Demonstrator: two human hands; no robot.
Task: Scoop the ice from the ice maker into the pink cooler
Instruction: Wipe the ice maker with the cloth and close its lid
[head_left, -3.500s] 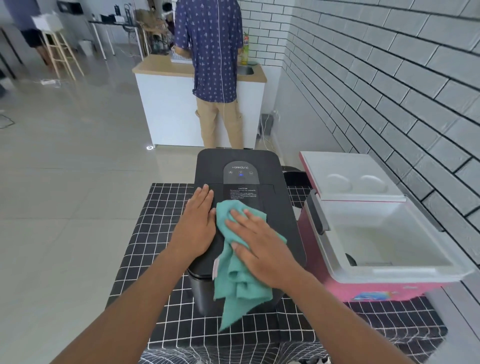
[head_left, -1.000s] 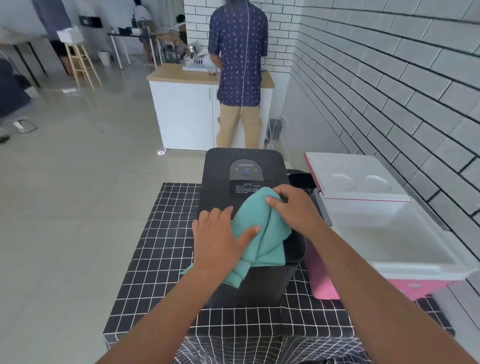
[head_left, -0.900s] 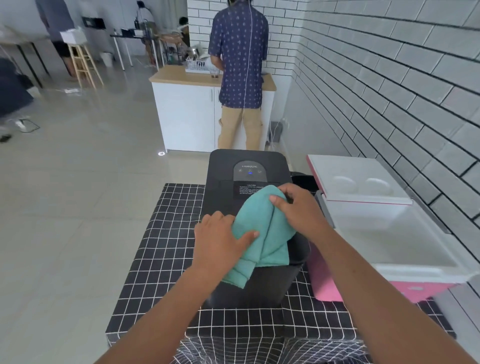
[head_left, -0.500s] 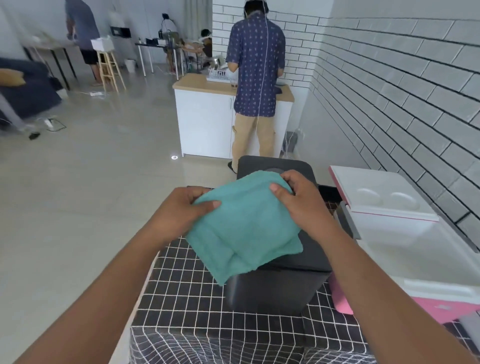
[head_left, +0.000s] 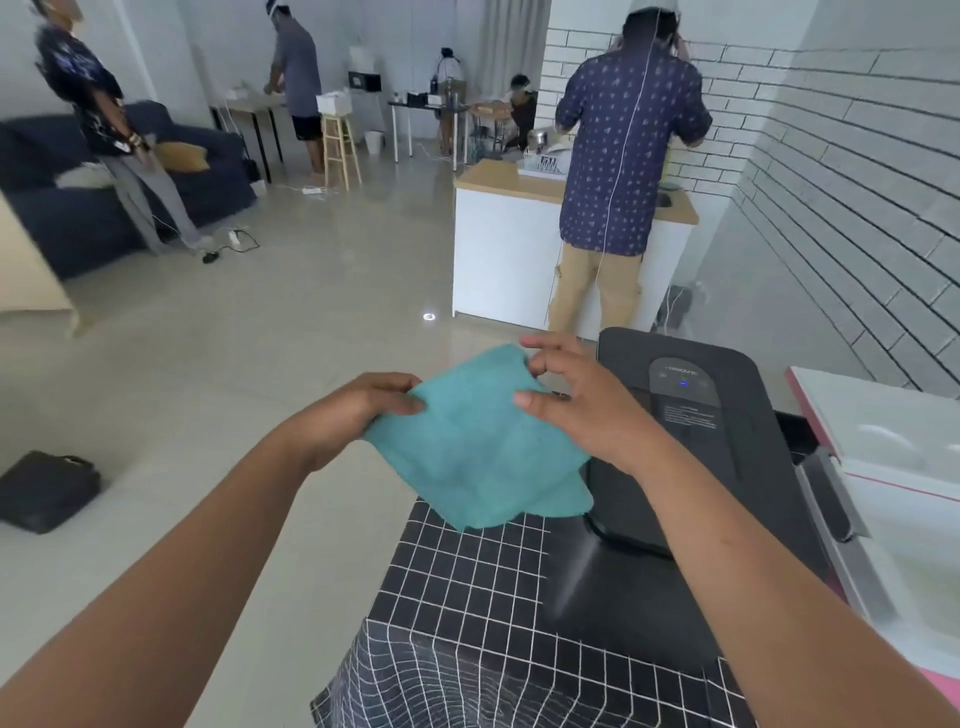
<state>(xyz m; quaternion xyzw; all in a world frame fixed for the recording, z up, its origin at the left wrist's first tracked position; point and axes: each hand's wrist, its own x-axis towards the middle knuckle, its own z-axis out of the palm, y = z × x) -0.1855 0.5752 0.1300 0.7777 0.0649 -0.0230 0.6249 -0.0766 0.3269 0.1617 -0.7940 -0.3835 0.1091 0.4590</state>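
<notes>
Both hands hold a teal cloth (head_left: 478, 441) up in the air, left of the ice maker (head_left: 691, 431) and over the near-left part of the checked table (head_left: 467, 587). Left hand (head_left: 358, 410) pinches the cloth's left corner, fingers curled over the edge. Right hand (head_left: 576, 400) pinches the top right edge between thumb and a finger, other fingers spread loose above it. Cloth hangs folded, lower corner drooping toward the table.

Ice maker sits on the table with lid closed, blue light on the panel. Pink cooler (head_left: 893, 499) is just right of it, touching or nearly so, lid open and leaning back toward the brick wall. No ice visible, no scoop visible; the cooler's inside is mostly cut off by the frame edge.

Task judgement: scooping not started, since the maker is shut and both hands are busy with the cloth.

Risks:
- Cloth is held by light pinches only, so it could slip and drop on the floor left of the table.
- If the cloth is parked on the maker's lid, it blocks opening.
- The head is turned left toward the room, so the cooler is barely in view; reaching right without looking could bump its open lid or the handle (head_left: 831, 499) by the maker.
- The maker stands close to the cooler, so ice could fall in the gap when scooped across.
- A person (head_left: 623, 156) stands at the counter beyond, well apart; not a factor.
</notes>
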